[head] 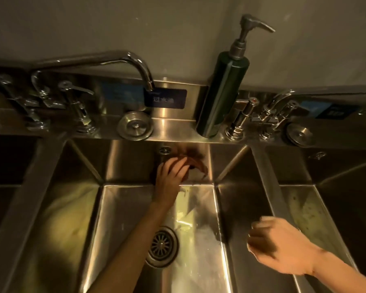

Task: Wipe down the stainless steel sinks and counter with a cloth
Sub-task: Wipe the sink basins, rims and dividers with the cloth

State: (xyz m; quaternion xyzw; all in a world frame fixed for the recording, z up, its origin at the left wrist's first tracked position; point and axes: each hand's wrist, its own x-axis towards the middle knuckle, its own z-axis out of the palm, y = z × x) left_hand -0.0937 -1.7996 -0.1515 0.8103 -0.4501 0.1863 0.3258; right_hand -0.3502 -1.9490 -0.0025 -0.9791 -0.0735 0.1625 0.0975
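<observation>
Mid-wipe on the back wall of the middle sink point(125, 163). Left hand point(171, 172) with fingers spread flat, pressing the cloth point(195, 175) to the steel; overflow hole point(164, 150) just above the grip, floor drain point(162, 246) well below it. Next, probably: sweeping rightward from the grip, with even pressure into the corner. Right hand point(281, 248) blurred, loosely curled, apparently empty, hovering beside the divider point(268, 187).

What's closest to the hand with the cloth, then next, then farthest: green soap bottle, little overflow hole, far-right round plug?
From the left hand:
1. Overflow hole, just above it on the back wall.
2. Soap bottle, up right on the ledge.
3. Round plug, far right ledge.
</observation>
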